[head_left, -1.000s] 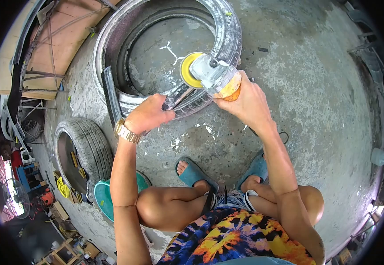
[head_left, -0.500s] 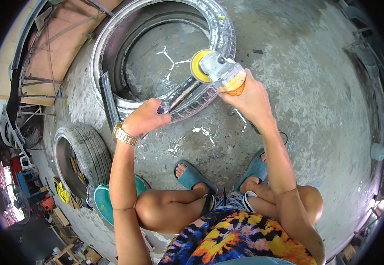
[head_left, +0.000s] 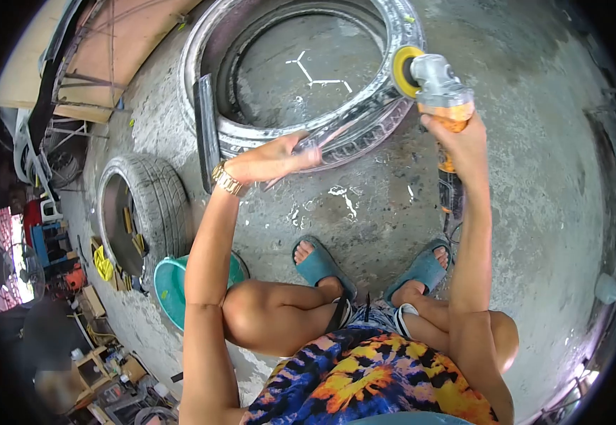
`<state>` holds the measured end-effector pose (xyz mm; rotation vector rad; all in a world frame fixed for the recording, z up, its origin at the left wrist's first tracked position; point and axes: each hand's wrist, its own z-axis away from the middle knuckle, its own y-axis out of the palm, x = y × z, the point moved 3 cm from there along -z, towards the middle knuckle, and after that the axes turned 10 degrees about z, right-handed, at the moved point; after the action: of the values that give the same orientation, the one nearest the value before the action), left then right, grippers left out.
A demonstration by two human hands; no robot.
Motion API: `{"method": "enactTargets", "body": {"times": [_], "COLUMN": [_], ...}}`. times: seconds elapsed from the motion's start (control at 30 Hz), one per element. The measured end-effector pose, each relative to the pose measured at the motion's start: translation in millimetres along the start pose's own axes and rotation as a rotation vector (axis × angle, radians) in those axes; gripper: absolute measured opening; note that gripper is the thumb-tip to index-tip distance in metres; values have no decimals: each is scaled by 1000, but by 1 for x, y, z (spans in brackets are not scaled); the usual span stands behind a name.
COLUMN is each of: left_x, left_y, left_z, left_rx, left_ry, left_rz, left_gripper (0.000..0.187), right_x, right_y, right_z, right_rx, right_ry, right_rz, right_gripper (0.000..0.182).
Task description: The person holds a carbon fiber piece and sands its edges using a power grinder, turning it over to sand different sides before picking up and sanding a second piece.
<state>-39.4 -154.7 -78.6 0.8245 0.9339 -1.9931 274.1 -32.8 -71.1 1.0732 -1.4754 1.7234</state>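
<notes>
In the head view, my right hand is wrapped round an angle grinder with an orange body, a grey head and a yellow disc. The disc is near the far end of a dark, narrow strip; contact cannot be made out. My left hand, with a gold watch at the wrist, grips the strip's near end; its fingers are smeared by motion. A pale, bare-looking patch shows on the strip. Beneath it, a large worn tyre lies flat on the floor.
Another dark strip leans on the flat tyre's left side. A second tyre stands upright at left, beside a teal bucket. My sandalled feet are on the wet, stained concrete. Tools and boxes clutter the lower left.
The view has shifted, so the tyre sits further right and higher. My right hand and the grinder have moved right and up, towards the strip's far end. My left hand keeps hold of the strip.
</notes>
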Motion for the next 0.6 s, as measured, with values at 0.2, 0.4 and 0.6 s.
{"method": "enactTargets", "body": {"times": [0.2, 0.4, 0.6], "left_x": [-1, 14, 18], "left_y": [4, 7, 3], "left_z": [-8, -20, -25], "left_rx": [-79, -125, -329], "left_ry": [-111, -83, 108], "left_rz": [543, 640, 381], "left_gripper": [110, 89, 47], "right_x": [1, 7, 12], "right_y": [-6, -6, -5], "right_z": [-2, 1, 8], "right_rx": [-10, 12, 35], "right_ry": [4, -35, -24], "right_rz": [-47, -95, -136], "right_gripper": [46, 45, 44]}}
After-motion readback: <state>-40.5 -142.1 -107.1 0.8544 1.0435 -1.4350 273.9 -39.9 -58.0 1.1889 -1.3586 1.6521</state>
